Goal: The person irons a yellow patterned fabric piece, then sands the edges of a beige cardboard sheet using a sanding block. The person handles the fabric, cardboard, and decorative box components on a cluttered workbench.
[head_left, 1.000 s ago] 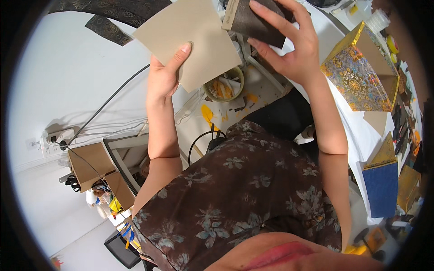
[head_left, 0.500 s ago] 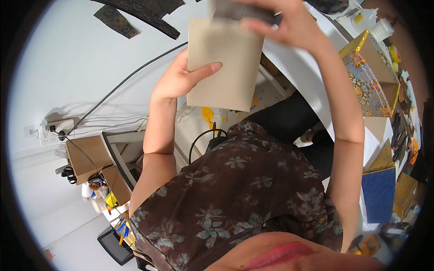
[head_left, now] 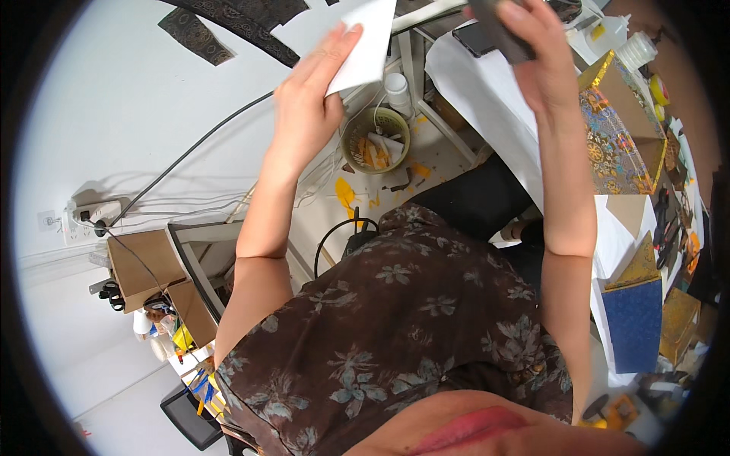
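Note:
Near the top of the view my left hand [head_left: 304, 102] grips a flat rectangular board [head_left: 366, 49], its fingers laid over a white face. The board is tilted, with its upper end cut off by the picture edge. To the right, my right hand [head_left: 546, 64] is closed around a dark grey rectangular block [head_left: 503, 32], apart from the board. Part of the block is hidden by the fingers and the picture edge. Just left of the block, a black phone [head_left: 473, 38] lies on the white-covered table [head_left: 483, 95].
Below the board stands a waste basket [head_left: 346, 152] with scraps in it, beside a white bottle [head_left: 397, 90]. On the right are a patterned open box [head_left: 614, 148], a blue panel [head_left: 635, 327] and scattered tools. A black cable [head_left: 201, 144] runs along the left wall.
The board has moved up and turned from its beige face to a white one. My right hand has drawn the dark block away from it to the right. The basket now shows.

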A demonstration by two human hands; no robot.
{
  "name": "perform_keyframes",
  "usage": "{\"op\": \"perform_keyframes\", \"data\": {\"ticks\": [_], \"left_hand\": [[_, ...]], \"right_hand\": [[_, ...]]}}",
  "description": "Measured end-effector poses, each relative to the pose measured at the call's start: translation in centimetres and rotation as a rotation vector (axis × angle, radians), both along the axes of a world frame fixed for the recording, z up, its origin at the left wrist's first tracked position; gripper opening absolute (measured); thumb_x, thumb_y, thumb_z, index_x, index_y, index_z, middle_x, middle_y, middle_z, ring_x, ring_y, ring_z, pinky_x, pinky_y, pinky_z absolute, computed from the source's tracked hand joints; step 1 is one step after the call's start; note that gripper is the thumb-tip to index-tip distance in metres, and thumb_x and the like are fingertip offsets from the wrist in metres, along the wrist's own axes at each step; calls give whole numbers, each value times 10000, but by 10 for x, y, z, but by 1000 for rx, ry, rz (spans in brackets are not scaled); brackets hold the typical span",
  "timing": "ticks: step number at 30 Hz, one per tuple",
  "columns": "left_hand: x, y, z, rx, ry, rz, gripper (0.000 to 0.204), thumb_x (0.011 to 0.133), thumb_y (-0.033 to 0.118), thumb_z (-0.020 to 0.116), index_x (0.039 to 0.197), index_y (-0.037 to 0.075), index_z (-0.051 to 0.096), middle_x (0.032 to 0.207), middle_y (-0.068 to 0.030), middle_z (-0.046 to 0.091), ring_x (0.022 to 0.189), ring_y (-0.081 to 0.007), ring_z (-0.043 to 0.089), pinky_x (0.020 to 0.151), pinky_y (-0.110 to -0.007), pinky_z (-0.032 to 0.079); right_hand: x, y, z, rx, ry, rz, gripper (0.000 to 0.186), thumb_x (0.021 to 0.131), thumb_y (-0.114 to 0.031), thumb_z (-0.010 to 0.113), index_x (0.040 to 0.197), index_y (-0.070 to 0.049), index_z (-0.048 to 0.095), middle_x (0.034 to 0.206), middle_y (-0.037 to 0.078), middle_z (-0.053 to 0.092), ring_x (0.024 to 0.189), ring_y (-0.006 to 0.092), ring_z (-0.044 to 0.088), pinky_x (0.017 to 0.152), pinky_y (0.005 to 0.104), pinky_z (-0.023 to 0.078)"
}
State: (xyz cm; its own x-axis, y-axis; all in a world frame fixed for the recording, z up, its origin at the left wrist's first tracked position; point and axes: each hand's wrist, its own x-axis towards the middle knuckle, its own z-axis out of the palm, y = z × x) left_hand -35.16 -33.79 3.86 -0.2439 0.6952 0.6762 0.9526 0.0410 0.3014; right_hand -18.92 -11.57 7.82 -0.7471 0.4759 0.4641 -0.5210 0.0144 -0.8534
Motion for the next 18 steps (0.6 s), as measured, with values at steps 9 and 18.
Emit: {"op": "perform_keyframes", "data": {"ticks": [9,18], "left_hand": [[-4,13,-7,278,518,172,849,563,-81,553,1365,194,590,1420,-113,540,1357,-387,424,1157,-587,234],[35,13,-53,507,-1528,-710,775,865,185,714,1467,0,264,1419,-160,408,1289,-240,455,999,-425,443]], "right_hand": [[11,-56,-34,-92,-89,170,534,833,-62,754,1337,-53,581,1120,33,659,1021,95,611,896,248,489],[16,-58,-57,37,75,58,677,739,-95,841,1344,-23,544,1258,55,551,1182,168,532,1047,323,407]]}}
